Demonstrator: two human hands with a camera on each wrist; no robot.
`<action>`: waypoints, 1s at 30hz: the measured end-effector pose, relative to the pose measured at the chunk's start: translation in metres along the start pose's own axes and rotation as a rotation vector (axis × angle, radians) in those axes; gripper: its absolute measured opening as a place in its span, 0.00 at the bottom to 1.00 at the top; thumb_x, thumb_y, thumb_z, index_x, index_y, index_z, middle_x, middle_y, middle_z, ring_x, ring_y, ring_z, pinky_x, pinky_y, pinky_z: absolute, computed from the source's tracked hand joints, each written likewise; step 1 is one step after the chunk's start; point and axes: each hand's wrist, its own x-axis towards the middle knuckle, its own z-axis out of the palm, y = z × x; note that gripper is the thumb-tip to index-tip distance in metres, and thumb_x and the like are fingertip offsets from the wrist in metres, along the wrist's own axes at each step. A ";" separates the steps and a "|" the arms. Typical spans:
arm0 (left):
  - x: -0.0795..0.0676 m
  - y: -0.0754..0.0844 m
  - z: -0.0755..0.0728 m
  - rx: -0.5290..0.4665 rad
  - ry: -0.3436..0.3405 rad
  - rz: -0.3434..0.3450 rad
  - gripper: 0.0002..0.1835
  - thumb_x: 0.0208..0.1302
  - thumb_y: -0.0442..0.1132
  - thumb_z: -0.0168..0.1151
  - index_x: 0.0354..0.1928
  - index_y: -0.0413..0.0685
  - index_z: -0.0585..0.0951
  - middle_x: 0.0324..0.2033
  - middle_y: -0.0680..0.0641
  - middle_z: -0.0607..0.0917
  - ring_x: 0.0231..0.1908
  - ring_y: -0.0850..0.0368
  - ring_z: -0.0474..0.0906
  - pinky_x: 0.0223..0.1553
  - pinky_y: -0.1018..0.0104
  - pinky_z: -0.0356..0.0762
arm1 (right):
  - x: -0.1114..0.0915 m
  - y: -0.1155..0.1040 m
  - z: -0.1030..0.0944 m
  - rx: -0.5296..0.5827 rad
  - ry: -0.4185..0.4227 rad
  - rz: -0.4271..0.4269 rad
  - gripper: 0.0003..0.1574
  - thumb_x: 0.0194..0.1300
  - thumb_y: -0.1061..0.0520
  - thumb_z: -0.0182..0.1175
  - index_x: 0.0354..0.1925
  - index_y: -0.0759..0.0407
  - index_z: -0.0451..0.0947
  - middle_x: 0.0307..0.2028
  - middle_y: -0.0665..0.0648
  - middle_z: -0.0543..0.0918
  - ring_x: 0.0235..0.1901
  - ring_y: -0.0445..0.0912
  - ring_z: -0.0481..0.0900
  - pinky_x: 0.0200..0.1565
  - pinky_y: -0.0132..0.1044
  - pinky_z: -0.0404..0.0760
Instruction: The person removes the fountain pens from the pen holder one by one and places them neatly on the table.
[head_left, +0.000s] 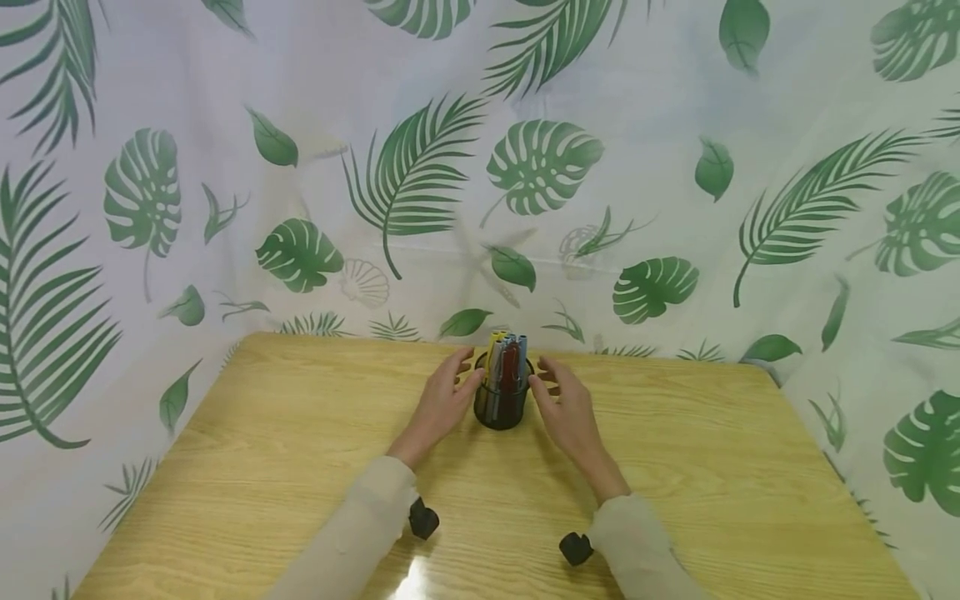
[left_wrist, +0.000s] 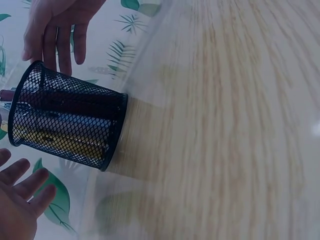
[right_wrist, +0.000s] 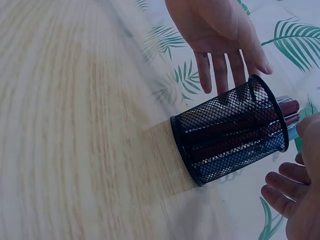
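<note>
I have the left hand (head_left: 441,396) and the right hand (head_left: 566,408) on either side of a black mesh cup (head_left: 499,412), their fingers loosely spread and apart, with neither wrapped around it. Whether a thumb brushes the rim I can't tell from here. The cup stands upright on the wood-grain table (head_left: 300,442), close to the middle of the far edge – and holds a bunch of pens (head_left: 510,354) in yellow, blue and dark red. Beyond that edge hangs a white cloth (head_left: 450,283) printed with green leaves. Pale sleeves (head_left: 352,525) reach in over the near edge – a black piece (head_left: 423,518) sits at each cuff.
</note>
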 end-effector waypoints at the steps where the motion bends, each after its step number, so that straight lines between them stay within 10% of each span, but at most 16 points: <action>1: 0.000 0.000 0.001 -0.006 -0.002 -0.006 0.29 0.82 0.45 0.53 0.75 0.36 0.65 0.71 0.35 0.71 0.67 0.37 0.71 0.66 0.41 0.71 | 0.000 0.000 0.001 0.001 0.000 -0.001 0.27 0.79 0.57 0.58 0.67 0.74 0.72 0.58 0.71 0.81 0.54 0.61 0.82 0.52 0.56 0.83; 30: 0.001 -0.004 0.010 -0.091 -0.034 -0.055 0.29 0.82 0.47 0.51 0.77 0.41 0.65 0.71 0.37 0.72 0.68 0.42 0.72 0.67 0.48 0.72 | -0.002 0.000 0.017 0.110 0.000 0.108 0.27 0.80 0.56 0.56 0.69 0.70 0.71 0.58 0.69 0.82 0.56 0.60 0.81 0.53 0.56 0.84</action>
